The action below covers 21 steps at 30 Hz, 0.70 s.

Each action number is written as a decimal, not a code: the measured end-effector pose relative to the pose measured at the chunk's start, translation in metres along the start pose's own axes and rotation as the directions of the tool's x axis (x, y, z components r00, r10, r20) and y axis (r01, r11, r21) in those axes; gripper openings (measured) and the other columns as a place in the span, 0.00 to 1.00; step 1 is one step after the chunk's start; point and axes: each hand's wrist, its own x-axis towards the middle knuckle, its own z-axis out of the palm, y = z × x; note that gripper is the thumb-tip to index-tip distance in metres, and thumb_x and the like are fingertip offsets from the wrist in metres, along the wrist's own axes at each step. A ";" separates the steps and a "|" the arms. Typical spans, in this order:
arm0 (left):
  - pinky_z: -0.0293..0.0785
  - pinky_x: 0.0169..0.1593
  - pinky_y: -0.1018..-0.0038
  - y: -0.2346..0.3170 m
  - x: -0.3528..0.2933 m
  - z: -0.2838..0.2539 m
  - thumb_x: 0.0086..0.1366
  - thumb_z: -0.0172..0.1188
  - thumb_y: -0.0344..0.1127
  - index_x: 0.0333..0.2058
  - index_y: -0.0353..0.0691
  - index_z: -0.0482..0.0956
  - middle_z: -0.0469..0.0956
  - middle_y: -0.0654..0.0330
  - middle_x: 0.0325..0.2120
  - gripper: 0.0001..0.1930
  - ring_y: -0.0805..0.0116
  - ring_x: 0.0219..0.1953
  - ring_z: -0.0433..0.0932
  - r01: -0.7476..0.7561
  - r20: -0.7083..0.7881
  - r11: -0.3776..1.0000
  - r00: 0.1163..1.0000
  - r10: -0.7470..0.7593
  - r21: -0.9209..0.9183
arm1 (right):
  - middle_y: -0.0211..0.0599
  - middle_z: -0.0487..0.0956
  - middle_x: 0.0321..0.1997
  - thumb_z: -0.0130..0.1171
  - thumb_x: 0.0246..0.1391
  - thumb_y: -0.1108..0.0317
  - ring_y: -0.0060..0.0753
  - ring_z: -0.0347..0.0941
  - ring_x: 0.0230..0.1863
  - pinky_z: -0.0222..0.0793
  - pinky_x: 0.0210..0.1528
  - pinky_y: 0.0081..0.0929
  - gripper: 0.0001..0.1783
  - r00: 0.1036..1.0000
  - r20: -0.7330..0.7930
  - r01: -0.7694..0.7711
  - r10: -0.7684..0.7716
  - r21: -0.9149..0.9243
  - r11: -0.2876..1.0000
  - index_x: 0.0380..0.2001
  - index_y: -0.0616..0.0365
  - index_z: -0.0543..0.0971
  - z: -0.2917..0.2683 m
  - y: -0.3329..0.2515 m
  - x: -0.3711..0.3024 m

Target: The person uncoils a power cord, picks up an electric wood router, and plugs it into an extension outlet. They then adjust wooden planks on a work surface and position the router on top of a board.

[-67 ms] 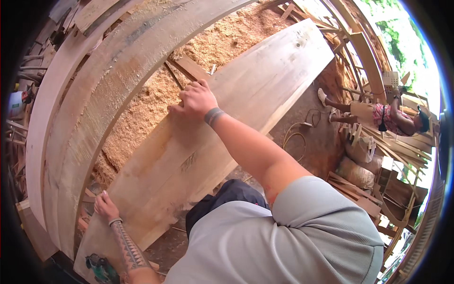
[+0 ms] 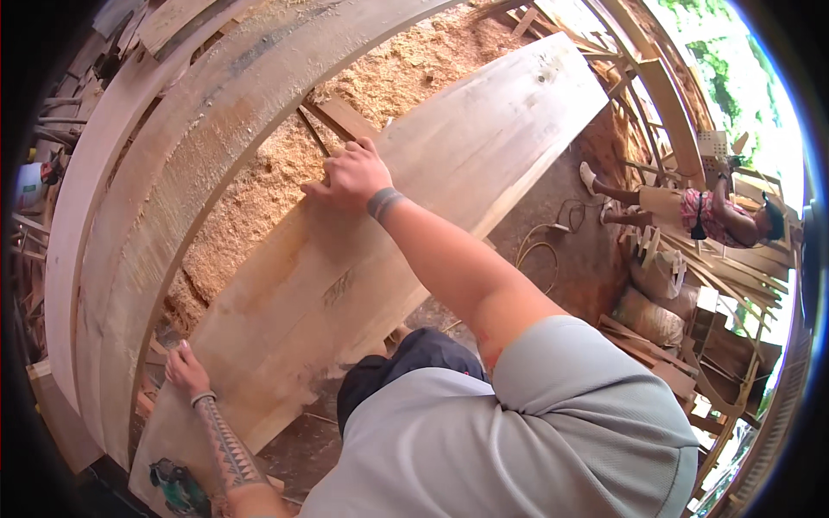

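Observation:
A long pale wooden board (image 2: pixel 294 319) lies slantwise in front of me, from the lower left to the upper right. My right hand (image 2: pixel 352 175) grips its far edge near the middle, thumb spread to the left and fingers bent over the edge. Further down the same edge, my left hand (image 2: pixel 186 371) holds the board near its lower left end, with the fingertips partly hidden. A green power tool (image 2: pixel 180 488) rests on the board's lower left end, below my left hand.
Big curved timber pieces (image 2: pixel 173 173) arch along the left. Wood shavings (image 2: pixel 237 229) pile up beyond the board. A yellowish cable (image 2: pixel 534 246) lies on the floor at right. Another person (image 2: pixel 704 211) stands at the far right near stacked wood strips (image 2: pixel 725 272) and sacks (image 2: pixel 656 311).
My right hand has moved very slightly left along the board's edge. The left hand has shifted a little up and left, and the grips look the same.

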 end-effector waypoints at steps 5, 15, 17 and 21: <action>0.69 0.47 0.54 -0.012 0.005 0.005 0.74 0.51 0.52 0.36 0.41 0.80 0.81 0.52 0.34 0.20 0.47 0.41 0.77 -0.015 -0.048 0.998 0.999 0.012 -0.056 | 0.35 0.83 0.38 0.49 0.57 0.29 0.35 0.73 0.51 0.54 0.64 0.36 0.37 1.000 0.003 0.019 -0.019 0.008 1.000 0.27 0.53 0.87 -0.010 0.001 -0.005; 0.72 0.50 0.56 -0.038 0.007 0.058 0.76 0.49 0.49 0.45 0.32 0.80 0.82 0.45 0.41 0.22 0.47 0.46 0.79 -0.090 -0.016 0.974 0.996 0.089 -0.206 | 0.35 0.84 0.45 0.47 0.58 0.28 0.36 0.72 0.57 0.52 0.67 0.41 0.38 0.995 0.100 -0.003 0.010 -0.065 0.998 0.38 0.51 0.88 0.011 0.022 -0.032; 0.75 0.55 0.63 -0.100 0.034 0.046 0.77 0.49 0.39 0.50 0.29 0.79 0.82 0.44 0.46 0.18 0.54 0.50 0.80 -0.264 -0.021 0.938 0.964 0.266 -0.226 | 0.26 0.81 0.58 0.48 0.56 0.25 0.31 0.68 0.65 0.49 0.68 0.45 0.35 0.983 0.184 -0.001 0.021 -0.108 0.994 0.52 0.35 0.83 0.009 0.005 -0.007; 0.73 0.62 0.65 -0.146 0.075 0.031 0.75 0.43 0.28 0.60 0.30 0.73 0.78 0.45 0.54 0.19 0.54 0.56 0.78 -0.331 -0.038 0.939 0.944 0.329 -0.090 | 0.23 0.80 0.59 0.45 0.61 0.34 0.30 0.70 0.64 0.52 0.68 0.45 0.30 0.996 0.073 0.064 -0.058 -0.082 0.995 0.53 0.36 0.83 0.020 0.001 0.009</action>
